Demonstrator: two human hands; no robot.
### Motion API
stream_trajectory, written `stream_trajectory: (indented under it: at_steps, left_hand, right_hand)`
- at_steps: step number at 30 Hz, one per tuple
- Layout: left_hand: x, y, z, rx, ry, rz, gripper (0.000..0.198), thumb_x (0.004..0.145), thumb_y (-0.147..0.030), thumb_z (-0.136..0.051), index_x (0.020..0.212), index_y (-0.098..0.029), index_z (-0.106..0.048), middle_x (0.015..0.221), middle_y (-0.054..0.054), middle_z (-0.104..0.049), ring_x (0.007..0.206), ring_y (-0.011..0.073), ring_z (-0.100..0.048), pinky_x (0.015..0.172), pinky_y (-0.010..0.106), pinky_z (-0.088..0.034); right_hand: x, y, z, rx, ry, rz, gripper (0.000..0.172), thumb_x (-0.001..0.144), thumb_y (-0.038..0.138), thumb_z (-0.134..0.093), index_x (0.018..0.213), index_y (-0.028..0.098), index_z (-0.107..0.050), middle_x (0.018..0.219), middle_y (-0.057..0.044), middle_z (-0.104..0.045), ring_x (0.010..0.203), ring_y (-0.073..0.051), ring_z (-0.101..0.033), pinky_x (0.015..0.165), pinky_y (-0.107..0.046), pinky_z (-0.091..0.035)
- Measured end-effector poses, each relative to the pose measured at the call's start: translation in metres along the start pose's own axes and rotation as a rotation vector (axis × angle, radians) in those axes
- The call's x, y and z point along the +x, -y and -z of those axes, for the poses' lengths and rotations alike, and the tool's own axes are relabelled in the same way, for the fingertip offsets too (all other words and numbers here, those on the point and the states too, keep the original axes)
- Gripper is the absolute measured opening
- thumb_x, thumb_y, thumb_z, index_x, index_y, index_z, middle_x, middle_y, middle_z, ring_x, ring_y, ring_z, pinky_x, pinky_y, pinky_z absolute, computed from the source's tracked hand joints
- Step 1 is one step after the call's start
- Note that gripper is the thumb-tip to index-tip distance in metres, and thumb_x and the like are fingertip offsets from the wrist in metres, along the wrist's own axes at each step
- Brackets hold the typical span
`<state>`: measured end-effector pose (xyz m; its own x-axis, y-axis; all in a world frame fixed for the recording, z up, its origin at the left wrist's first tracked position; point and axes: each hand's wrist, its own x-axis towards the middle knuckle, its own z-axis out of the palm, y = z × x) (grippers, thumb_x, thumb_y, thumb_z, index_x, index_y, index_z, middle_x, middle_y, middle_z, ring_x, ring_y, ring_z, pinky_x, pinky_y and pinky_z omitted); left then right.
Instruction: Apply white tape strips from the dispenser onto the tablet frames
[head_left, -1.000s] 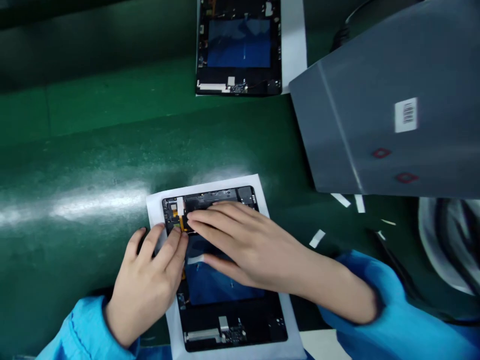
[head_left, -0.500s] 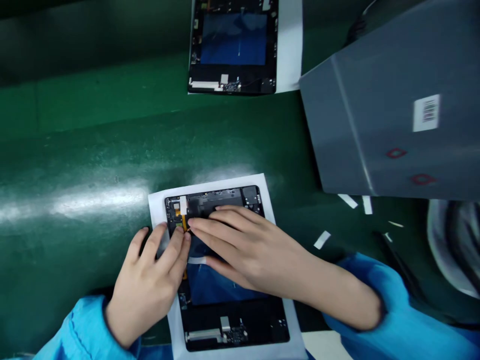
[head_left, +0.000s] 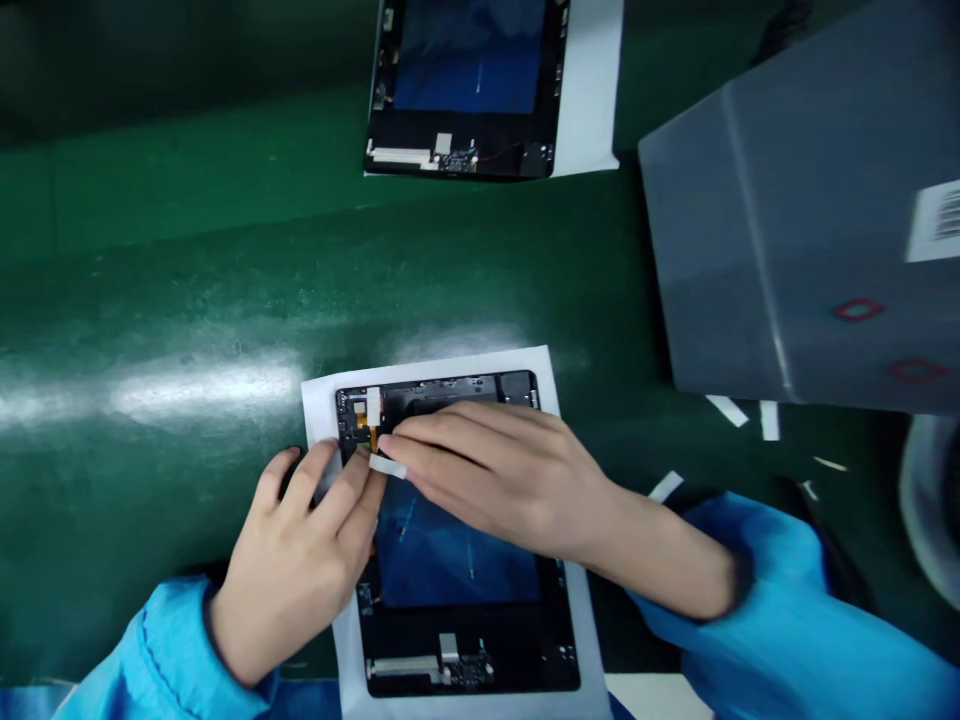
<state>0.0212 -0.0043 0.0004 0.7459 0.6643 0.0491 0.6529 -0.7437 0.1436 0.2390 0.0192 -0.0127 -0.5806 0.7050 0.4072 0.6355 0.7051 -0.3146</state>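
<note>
Right hand [head_left: 502,478] pinches a strip [head_left: 388,467] near the pad [head_left: 320,408]'s top-left corner; left hand [head_left: 300,565], grip hidden, maybe keeps the tablet [head_left: 457,580] still.

A second opened tablet [head_left: 465,85] lay on a white sheet [head_left: 591,90] across the green work surface [head_left: 187,290]. To its right was a grey box [head_left: 795,230] bearing a barcode label [head_left: 934,222] and red outlined marks [head_left: 859,310]. Loose white strips [head_left: 770,421] lay by the box's near edge.
</note>
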Motion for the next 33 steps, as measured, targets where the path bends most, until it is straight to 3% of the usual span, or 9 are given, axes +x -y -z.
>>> stream_trajectory:
  at_steps: [10,23,28,33]
  left_hand:
    - [0.000,0.002,-0.001,-0.026,0.012,0.006,0.036,0.096,-0.024,-0.046,0.127,-0.014,-0.059,0.123,0.007,-0.065,0.114,0.0294,-0.052,0.095,0.047,-0.038]
    - [-0.002,0.004,-0.001,-0.060,-0.012,-0.006,0.033,0.093,-0.026,-0.052,0.123,-0.016,-0.062,0.121,0.005,-0.067,0.113,0.0278,-0.053,0.094,0.046,-0.041]
    - [0.001,0.006,-0.001,-0.096,-0.073,0.009,0.032,0.093,-0.026,-0.052,0.120,-0.011,-0.063,0.114,0.008,-0.069,0.110,0.0275,-0.054,0.092,0.043,-0.043]
    - [0.003,0.004,-0.002,-0.034,-0.013,0.010,0.037,0.094,-0.029,-0.049,0.123,-0.010,-0.061,0.113,0.008,-0.068,0.108,0.0266,-0.054,0.090,0.043,-0.043]
  right_hand:
    - [-0.001,-0.006,-0.005,-0.001,0.102,0.079,0.027,0.095,0.010,-0.044,0.099,0.017,-0.069,0.090,-0.003,-0.070,0.071,-0.016,-0.056,0.064,-0.030,-0.045]
    - [0.004,-0.021,-0.004,0.086,0.219,0.121,0.034,0.092,0.005,-0.041,0.098,0.024,-0.069,0.099,-0.003,-0.069,0.083,-0.016,-0.056,0.067,-0.030,-0.046]
    - [0.005,-0.023,-0.005,0.108,0.192,0.134,0.031,0.093,0.005,-0.042,0.095,0.022,-0.068,0.096,-0.001,-0.070,0.080,-0.015,-0.056,0.067,-0.029,-0.046]
    - [0.005,-0.024,-0.005,0.098,0.140,0.172,0.028,0.093,0.006,-0.044,0.102,0.019,-0.067,0.097,-0.002,-0.070,0.080,-0.016,-0.056,0.066,-0.029,-0.047]
